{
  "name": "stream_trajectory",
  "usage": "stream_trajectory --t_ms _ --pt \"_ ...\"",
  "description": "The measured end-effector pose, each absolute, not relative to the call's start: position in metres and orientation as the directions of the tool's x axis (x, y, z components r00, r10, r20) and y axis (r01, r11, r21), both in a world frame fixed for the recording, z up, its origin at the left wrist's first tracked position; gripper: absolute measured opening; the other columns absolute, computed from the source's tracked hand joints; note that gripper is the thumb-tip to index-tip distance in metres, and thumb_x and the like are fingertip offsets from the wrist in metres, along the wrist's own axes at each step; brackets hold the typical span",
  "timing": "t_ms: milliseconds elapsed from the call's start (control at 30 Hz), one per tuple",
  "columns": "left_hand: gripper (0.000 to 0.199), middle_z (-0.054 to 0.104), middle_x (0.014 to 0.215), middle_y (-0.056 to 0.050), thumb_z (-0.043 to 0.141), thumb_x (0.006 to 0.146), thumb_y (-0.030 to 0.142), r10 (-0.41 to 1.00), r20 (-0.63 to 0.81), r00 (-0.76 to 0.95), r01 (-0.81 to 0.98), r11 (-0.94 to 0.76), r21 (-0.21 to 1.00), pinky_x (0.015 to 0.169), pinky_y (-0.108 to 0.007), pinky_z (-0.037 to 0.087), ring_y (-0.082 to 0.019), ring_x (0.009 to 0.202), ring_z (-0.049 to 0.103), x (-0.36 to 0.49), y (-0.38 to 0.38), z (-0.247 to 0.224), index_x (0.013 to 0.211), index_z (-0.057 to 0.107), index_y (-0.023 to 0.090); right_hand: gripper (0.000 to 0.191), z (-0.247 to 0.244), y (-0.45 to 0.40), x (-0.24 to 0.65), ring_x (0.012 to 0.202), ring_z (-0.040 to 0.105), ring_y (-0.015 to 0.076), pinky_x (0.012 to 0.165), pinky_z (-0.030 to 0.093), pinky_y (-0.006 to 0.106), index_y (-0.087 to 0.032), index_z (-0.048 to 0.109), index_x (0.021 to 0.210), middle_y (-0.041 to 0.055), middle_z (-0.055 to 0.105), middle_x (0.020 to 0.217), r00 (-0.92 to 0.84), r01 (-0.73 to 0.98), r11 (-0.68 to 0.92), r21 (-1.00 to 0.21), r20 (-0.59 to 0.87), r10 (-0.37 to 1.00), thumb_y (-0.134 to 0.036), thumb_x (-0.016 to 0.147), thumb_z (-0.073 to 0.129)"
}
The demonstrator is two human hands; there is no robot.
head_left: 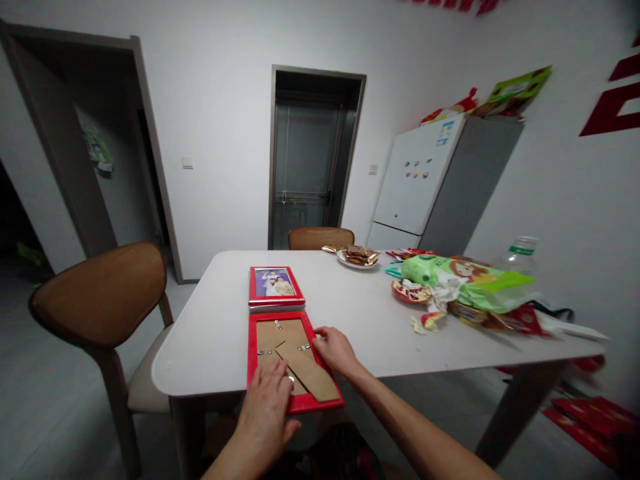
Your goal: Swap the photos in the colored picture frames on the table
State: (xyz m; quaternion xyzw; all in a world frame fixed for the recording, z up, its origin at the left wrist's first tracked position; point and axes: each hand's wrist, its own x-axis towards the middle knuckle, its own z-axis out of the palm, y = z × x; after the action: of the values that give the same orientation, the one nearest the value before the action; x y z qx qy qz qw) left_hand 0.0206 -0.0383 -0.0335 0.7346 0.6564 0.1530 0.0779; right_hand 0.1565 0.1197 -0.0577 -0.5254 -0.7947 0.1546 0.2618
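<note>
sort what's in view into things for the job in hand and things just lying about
Job:
- face-down red frame, both hands on it
- its stand flap
- probably the face-up red frame

Lying about:
- wrapped snacks
- green bag
- opened fruit
- bottle

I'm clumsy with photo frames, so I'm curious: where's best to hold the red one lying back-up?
Probably the red side rims of the frame, from left and right at once: it lies flat, and the brown flap slanting across it looks flimsier.
</note>
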Motion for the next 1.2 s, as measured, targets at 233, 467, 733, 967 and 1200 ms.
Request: stream_trajectory --t_ms 233,467,733,967,1200 --pt "0.039 0.037 0.13 -0.014 0.044 0.063 0.005 0.992 0.093 0.09 0.943 -0.114 0.313 0.097 -0.047 0.026 -0.025 0.121 0.032 0.033 -0.027 -0.042 0.101 0.049 0.015 0.037 -0.063 0.088 0.173 0.088 0.056 0.0189 0.08 0.041 0.03 -0.013 0.057 0.101 0.0094 0.062 0.097 -0.298 0.419 0.321 -0.85 0.206 0.932 -0.031 0.069 0.048" --pt "0.025 0.049 0.118 -0.01 0.045 0.072 0.018 0.91 0.378 -0.168 0.536 -0.238 0.81 0.09 -0.037 0.037 -0.022 0.109 0.045 0.039 -0.039 -0.003 0.097 0.046 0.017 0.04 -0.054 0.041 0.172 0.065 0.061 0.0151 0.054 0.046 0.026 -0.016 0.052 0.101 0.0075 0.063 0.085 -0.404 -0.261 -0.343 -0.902 -0.221 0.888 -0.043 0.072 0.05" --pt "0.039 0.058 0.1 -0.007 0.055 0.069 0.031 0.88 0.223 -0.42 -0.158 -0.313 0.937 0.081 -0.032 0.045 -0.019 0.09 0.057 0.057 -0.007 0.002 0.101 0.038 0.017 0.031 -0.039 0.045 0.158 0.081 0.061 0.0229 0.065 0.05 0.034 -0.016 0.054 0.09 0.0069 0.066 0.085 -0.27 -0.58 -0.28 -0.765 -0.143 0.952 -0.034 0.065 0.057" --pt "0.057 0.061 0.101 -0.011 0.06 0.062 0.023 0.981 0.095 -0.168 -0.284 -0.141 0.948 0.077 -0.034 0.048 -0.023 0.091 0.058 0.061 0.035 -0.024 0.112 0.033 0.014 0.028 -0.029 0.125 0.241 0.058 0.063 0.0214 0.053 0.049 0.032 -0.016 0.056 0.092 0.0047 0.067 0.064 -0.182 -0.16 -0.242 -0.957 -0.212 0.96 -0.028 0.067 0.052" --pt "0.053 0.058 0.109 -0.007 0.054 0.061 0.007 0.991 0.064 -0.116 0.23 -0.036 0.972 0.079 -0.027 0.045 -0.017 0.092 0.057 0.092 0.085 -0.053 0.112 0.041 0.015 0.022 -0.051 0.206 0.28 0.064 0.063 0.0211 0.057 0.046 0.027 -0.015 0.066 0.079 0.0061 0.068 0.066 -0.023 0.351 -0.079 -0.933 -0.093 0.995 -0.027 0.065 0.053"
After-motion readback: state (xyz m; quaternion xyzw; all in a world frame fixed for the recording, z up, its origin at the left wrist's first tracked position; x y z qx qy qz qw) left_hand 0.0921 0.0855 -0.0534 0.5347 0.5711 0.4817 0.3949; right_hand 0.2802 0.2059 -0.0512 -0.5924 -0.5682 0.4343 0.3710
